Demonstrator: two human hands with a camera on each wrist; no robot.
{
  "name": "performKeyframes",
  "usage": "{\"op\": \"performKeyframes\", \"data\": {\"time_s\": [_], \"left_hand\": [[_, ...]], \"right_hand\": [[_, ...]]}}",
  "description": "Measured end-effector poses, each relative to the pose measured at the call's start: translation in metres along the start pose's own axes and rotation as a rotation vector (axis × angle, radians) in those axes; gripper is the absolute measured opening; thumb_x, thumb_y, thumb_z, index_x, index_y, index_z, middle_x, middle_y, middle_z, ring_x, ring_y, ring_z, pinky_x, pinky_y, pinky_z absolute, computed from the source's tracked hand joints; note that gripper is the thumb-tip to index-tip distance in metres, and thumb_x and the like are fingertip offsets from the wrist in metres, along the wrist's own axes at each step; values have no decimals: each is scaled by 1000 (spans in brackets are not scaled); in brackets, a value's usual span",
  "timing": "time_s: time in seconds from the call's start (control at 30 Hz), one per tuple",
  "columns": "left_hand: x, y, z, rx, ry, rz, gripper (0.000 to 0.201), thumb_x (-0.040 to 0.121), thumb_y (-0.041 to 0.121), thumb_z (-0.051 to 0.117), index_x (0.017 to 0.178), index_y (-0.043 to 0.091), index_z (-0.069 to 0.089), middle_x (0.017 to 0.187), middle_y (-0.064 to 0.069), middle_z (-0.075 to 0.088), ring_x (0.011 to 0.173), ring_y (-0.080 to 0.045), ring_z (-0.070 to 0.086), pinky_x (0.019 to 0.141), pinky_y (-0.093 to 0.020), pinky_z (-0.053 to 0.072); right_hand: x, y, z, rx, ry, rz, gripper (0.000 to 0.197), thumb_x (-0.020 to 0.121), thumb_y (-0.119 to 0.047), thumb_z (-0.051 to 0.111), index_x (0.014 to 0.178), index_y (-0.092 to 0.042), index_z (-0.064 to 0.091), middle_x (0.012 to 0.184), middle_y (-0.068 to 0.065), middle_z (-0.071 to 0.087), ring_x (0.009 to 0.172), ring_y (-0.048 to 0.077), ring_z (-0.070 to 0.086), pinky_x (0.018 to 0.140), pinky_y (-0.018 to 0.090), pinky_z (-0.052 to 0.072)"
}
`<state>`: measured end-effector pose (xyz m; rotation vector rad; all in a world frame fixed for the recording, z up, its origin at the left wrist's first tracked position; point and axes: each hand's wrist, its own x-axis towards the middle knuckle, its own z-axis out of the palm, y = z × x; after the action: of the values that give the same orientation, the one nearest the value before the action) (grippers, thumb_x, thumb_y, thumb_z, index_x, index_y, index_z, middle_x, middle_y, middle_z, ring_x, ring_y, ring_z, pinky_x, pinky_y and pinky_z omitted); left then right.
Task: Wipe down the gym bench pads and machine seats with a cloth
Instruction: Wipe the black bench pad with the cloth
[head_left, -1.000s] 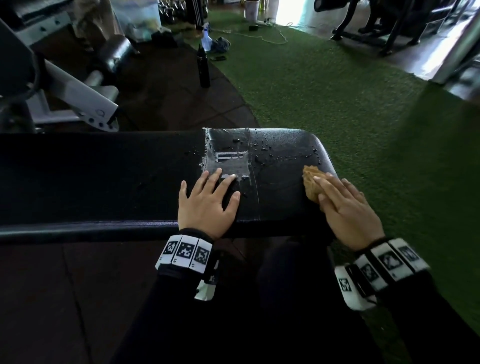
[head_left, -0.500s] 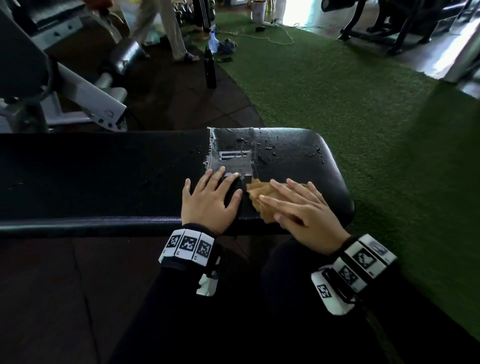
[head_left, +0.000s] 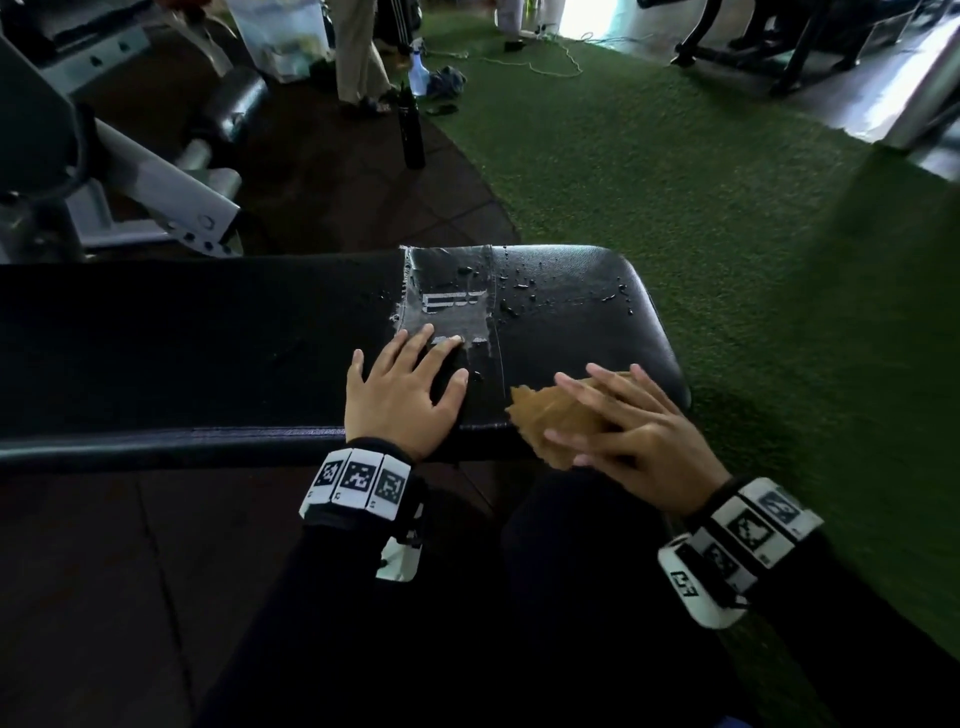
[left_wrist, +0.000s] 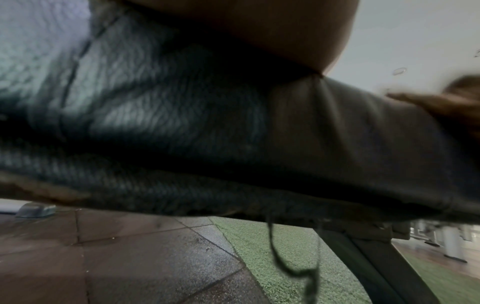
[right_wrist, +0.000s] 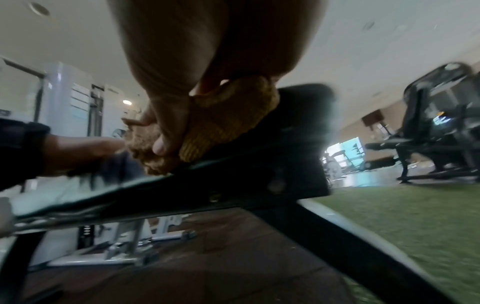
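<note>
A long black bench pad runs across the head view, and water drops lie on its right end. My left hand lies flat on the pad with fingers spread, beside a worn patch with a logo. My right hand presses a tan cloth onto the pad's near right edge with straight, spread fingers. In the right wrist view the cloth is bunched under my right hand on the pad. The left wrist view shows the pad's side under my palm.
A black bottle stands on the dark rubber floor behind the bench, with a spray bottle farther back. A person's legs are near them. A white machine frame is at the left. Green turf lies to the right.
My right hand swept the cloth left from the pad's right end toward my left hand, then back a little to the right. My left hand stayed put. A person walked in behind.
</note>
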<state>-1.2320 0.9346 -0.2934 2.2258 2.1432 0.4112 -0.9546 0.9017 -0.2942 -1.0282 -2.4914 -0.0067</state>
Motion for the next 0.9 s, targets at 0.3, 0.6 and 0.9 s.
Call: {"op": "performKeyframes", "data": {"time_s": [0.3,0.6,0.9], "left_hand": [[0,3,0,-1,22,-11,57,85,65,11,138,52,25,154,19,24,144,-7,13,116,-49,5],[0,2,-2,-5,28,-2,56,85,65,12,137,51,27,153,18,26,144,-7,14,116,-49,7],[0,4,-2,3,27,-9,55,85,64,14,137,51,27,153,19,25,144,-6,13,116,-49,7]], "right_hand": [[-14,9,-3,-3,103,47,30,89,-38,52,118,-41,61,144,2,42,137,30,34,106,61,27],[-20,18,-7,74,133,122,37,86,-33,61,123,-31,58,145,3,40,138,26,32,115,44,18],[-22,42,-8,623,321,767,40,94,-23,52,133,-31,47,142,-11,44,134,1,35,113,22,24]]}}
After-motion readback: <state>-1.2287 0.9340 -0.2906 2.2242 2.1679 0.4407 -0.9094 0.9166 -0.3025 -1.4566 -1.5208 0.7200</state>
